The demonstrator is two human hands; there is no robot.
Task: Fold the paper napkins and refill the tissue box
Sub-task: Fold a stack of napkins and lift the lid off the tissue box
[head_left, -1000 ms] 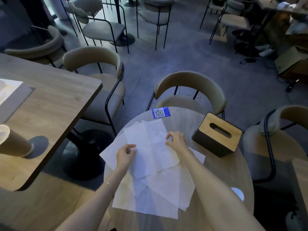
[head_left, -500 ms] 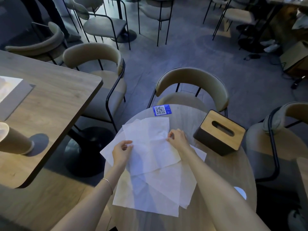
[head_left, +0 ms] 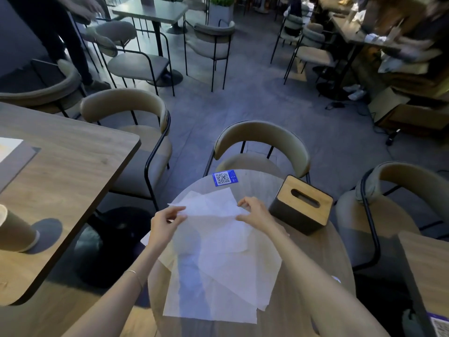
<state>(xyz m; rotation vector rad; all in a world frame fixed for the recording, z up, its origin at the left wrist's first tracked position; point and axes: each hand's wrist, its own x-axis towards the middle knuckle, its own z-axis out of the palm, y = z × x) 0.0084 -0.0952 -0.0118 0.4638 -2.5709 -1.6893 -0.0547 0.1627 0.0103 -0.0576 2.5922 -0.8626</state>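
Note:
Several white paper napkins lie overlapping on the round wooden table. The top napkin is raised off the pile. My left hand pinches its left edge and my right hand pinches its right edge, the sheet stretched between them. The tissue box, dark with a wooden slotted lid, stands on the table just right of my right hand.
A blue QR-code card lies at the table's far edge. Beige chairs ring the table. A large wooden table with a paper cup is at left. A person stands at the far left.
Both hands have lifted the top napkin off the pile and drawn it up and away from me. The camera has tilted up, showing more of the room.

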